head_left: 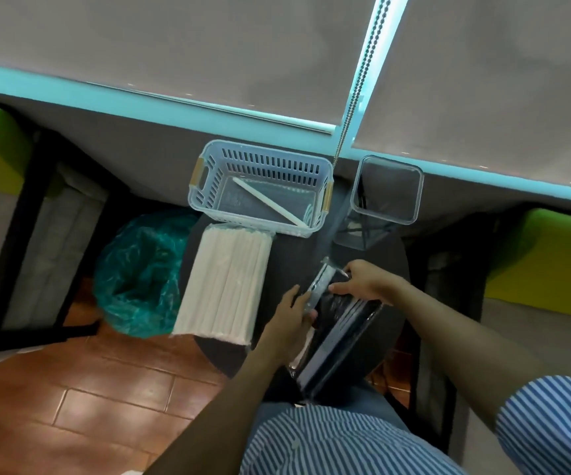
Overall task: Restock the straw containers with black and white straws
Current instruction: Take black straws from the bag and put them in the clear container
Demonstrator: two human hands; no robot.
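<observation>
While white straws [225, 282] lie beside, both hands' [289, 311] grips seemingly clasp the black pack [342, 323].

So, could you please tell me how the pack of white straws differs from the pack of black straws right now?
The pack of white straws lies untouched on the round table, while the pack of black straws is held by the left hand and right hand. The white pack lies fully on the tabletop; the black one overhangs the near edge. Both are wrapped in clear plastic.
</observation>
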